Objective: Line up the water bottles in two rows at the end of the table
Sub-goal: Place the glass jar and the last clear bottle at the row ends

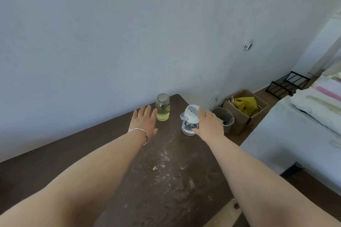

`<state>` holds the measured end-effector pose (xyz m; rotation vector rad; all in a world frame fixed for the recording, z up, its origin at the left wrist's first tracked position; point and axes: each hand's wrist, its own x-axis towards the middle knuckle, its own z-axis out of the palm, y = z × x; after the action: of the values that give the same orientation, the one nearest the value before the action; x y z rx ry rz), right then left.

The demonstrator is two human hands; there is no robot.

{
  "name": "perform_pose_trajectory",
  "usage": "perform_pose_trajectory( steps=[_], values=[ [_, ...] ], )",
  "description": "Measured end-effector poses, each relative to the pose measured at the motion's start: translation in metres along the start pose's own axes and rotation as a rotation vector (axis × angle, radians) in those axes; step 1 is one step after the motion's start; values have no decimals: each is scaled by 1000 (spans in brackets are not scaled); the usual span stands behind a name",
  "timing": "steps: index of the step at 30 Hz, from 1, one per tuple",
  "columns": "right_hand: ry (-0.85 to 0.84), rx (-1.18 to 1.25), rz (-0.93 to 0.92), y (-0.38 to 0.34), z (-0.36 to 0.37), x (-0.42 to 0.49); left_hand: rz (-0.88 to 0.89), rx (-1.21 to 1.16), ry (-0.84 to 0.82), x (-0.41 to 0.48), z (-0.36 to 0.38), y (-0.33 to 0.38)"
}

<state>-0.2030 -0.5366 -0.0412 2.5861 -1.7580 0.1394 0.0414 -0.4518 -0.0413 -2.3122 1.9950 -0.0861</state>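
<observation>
Two bottles stand upright near the far end of the dark wooden table (103,145). A yellow-tinted clear bottle (162,110) with a silver screw cap is at the left. A clear bottle with a white flip lid (190,120) is at the right. My left hand (144,122) hovers flat with fingers spread, just left of the yellow bottle, its fingertips beside it but not around it. My right hand (209,124) is spread against the right side of the white-lidded bottle, thumb near its base; I cannot tell whether it touches the bottle.
White specks and smears mark the table's middle (162,166). On the floor past the right edge stand a grey bin (224,118) and a cardboard box (245,110) with yellow stuff. A bed (295,134) lies to the right, a black rack (287,84) behind it.
</observation>
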Motion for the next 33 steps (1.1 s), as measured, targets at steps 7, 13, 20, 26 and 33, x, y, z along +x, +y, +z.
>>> perform_pose_trajectory(
  steps=[7, 13, 20, 26, 33],
  values=[
    [-58, 145, -32, 24, 41, 55, -79, -56, -31, 82, 11, 15],
    [-92, 348, -26, 32, 69, 80, -190, -206, -75, 136, 28, 24],
    [-57, 600, -37, 34, 87, 79, -393, -596, -69, 164, 49, 33],
    [-33, 707, 10, 33, 95, 71, -540, -906, 47, 169, 62, 33],
    [-34, 771, 35, 32, 94, 68, -583, -996, 103, 160, 66, 31]
  ],
)
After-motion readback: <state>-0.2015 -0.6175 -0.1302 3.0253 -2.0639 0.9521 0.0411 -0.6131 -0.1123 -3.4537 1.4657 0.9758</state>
